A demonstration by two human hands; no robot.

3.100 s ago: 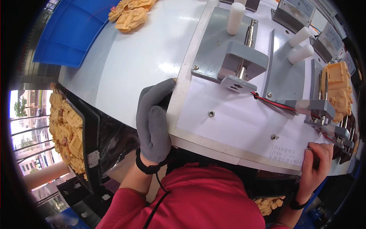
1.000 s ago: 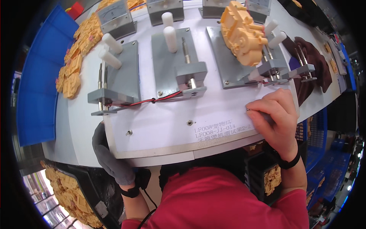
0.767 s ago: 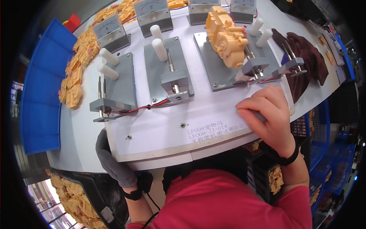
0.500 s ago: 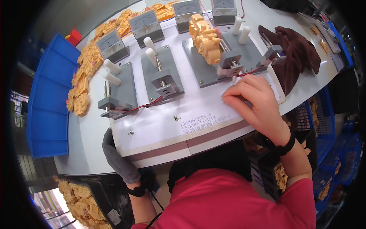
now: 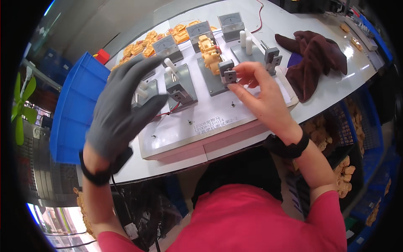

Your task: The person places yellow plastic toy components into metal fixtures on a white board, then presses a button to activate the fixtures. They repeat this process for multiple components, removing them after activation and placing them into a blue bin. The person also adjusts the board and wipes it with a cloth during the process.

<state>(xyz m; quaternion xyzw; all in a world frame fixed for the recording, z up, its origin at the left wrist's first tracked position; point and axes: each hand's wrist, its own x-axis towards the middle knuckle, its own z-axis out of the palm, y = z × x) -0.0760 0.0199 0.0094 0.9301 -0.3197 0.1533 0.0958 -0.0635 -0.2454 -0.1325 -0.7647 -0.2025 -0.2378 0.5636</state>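
My left hand (image 5: 121,111), in a grey glove, hovers with fingers spread over the left grey fixture (image 5: 147,90) and holds nothing. My bare right hand (image 5: 262,94) reaches to the middle fixture (image 5: 212,80). Its thumb and fingers pinch the small grey clamp block (image 5: 228,75) at the fixture's front. A stack of yellow plastic parts (image 5: 208,48) sits on that fixture behind the block. Another fixture (image 5: 180,86) with white peg handles and a red wire stands between my hands. All fixtures rest on a white board (image 5: 210,122).
Grey dial meters (image 5: 199,30) stand behind the fixtures, with loose yellow parts (image 5: 140,47) beyond. A blue bin (image 5: 73,113) lies at the left and a brown cloth (image 5: 312,59) at the right. Crates of yellow parts (image 5: 344,168) sit below the table's right edge.
My left hand has risen from the table's front edge to above the left fixture. My right hand has moved from the board's front up to the middle fixture's clamp block.
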